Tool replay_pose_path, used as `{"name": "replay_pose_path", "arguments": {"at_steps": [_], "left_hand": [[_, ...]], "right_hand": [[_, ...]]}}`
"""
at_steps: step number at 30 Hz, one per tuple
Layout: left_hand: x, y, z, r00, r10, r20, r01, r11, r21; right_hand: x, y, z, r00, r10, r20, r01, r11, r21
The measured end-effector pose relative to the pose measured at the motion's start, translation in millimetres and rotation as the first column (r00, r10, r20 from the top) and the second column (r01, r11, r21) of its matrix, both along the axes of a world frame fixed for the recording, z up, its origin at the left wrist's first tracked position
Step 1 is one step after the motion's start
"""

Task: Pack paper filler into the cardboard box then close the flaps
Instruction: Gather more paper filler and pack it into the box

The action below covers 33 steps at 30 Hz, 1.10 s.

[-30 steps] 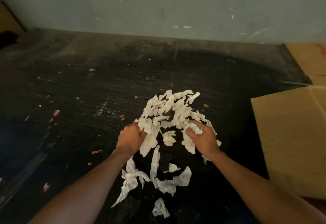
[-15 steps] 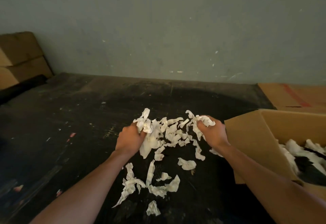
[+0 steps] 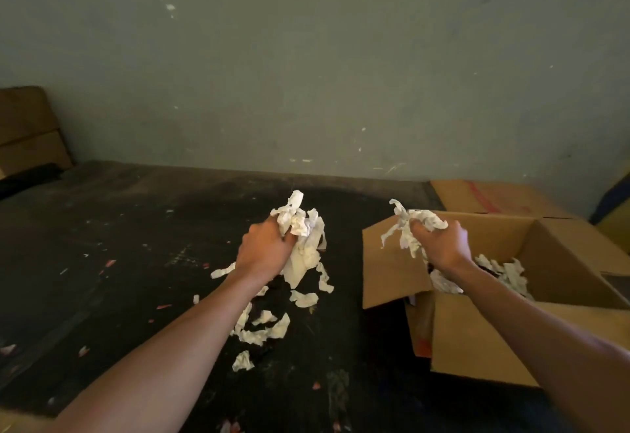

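Observation:
An open cardboard box (image 3: 477,340) stands at the right on the dark floor, its flaps up, with white paper filler inside (image 3: 504,272). My right hand (image 3: 443,241) is over the box's left side, shut on a bunch of white paper strips (image 3: 412,224). My left hand (image 3: 266,248) is raised above the floor left of the box, shut on a larger wad of paper filler (image 3: 303,238) that trails down. Loose paper scraps (image 3: 266,327) lie on the floor below my left forearm.
A grey-green wall rises behind the dark, scuffed floor (image 3: 136,245). Flattened cardboard (image 3: 491,195) lies behind the box at the right. Stacked brown boxes (image 3: 27,132) sit at the far left by the wall. Small red and white bits dot the floor.
Both hands lifted from the floor pile with paper in them. My right hand swung right to above the open box; my left rose and shifted right. The camera tilted up.

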<state>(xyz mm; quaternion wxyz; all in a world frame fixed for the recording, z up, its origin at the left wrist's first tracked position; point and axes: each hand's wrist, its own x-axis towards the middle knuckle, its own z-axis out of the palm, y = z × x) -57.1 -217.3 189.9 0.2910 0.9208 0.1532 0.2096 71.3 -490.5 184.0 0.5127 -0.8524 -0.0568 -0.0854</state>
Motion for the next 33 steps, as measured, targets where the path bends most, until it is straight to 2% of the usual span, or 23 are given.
{"name": "replay_pose_path", "arguments": {"at_steps": [7, 14, 17, 21, 24, 30, 33], "left_hand": [[38.9, -88.9, 20.6, 0.991, -0.131, 0.036, 0.132, 0.991, -0.015], [112.8, -173.7, 22.8, 0.977, -0.210, 0.039, 0.210, 0.978, 0.000], [152.7, -211.8, 13.2, 0.973, -0.231, 0.011, 0.231, 0.972, -0.033], [207.0, -255.3, -9.0, 0.982, -0.186, -0.041, 0.182, 0.980, -0.084], [239.5, -275.5, -30.0, 0.981, -0.173, -0.086, 0.170, 0.984, -0.046], [284.9, -287.3, -74.1, 0.943, -0.131, -0.306, 0.131, 0.991, -0.023], [293.3, -291.8, -81.7, 0.900, -0.229, -0.371, 0.177, 0.969, -0.170]], "right_hand": [[6.6, -93.2, 19.7, 0.986, -0.166, -0.008, 0.166, 0.986, 0.004], [50.7, -166.0, 28.5, 0.983, -0.179, 0.048, 0.180, 0.984, -0.010], [83.9, -189.6, 16.8, 0.984, -0.181, 0.002, 0.181, 0.983, -0.013], [131.7, -213.1, -5.7, 0.986, -0.123, -0.111, 0.118, 0.992, -0.048], [170.0, -222.0, -29.9, 0.971, -0.079, -0.227, 0.063, 0.995, -0.077], [220.7, -224.2, -72.0, 0.937, 0.121, -0.329, -0.167, 0.979, -0.117], [237.8, -224.2, -84.9, 0.912, 0.196, -0.361, -0.280, 0.939, -0.198]]}}
